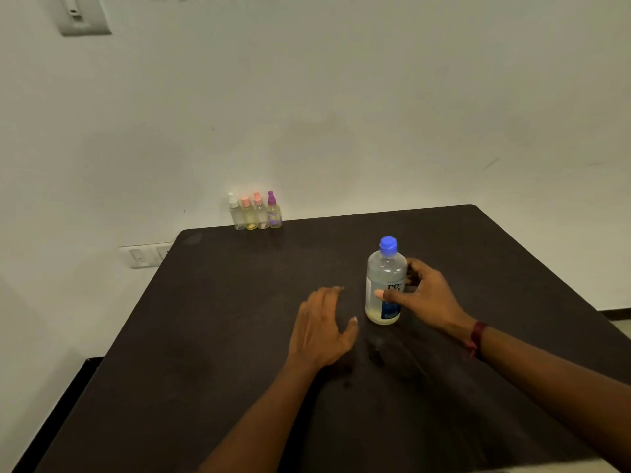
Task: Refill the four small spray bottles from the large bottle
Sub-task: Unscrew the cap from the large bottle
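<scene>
the table [205, 336] is the biggest thing here, dark and set against a pale wall [341, 97], which is likely why the small bottles are parked at its far edge, out of the working space.

the right hand [432, 297] wraps the big bottle [385, 285] round its middle, thumb across the front of the label and fingers curled behind, pinching it between them. i judge this hold is to steady it or lift it for uncapping. the left hand [322, 327] hovers or rests flat just beside it, fingers spread and holding nothing, probably ready for the cap; whether it touches the table i cannot tell.

the big bottle stands upright near the table's middle-right, long axis vertical, blue cap [388, 244] up and still on, with liquid inside.

the four spray bottles [256, 213] stand upright in a tight row by the wall, well apart from the hands, nozzles up, caps white, pink, pink and purple. none looks opened yet.
</scene>
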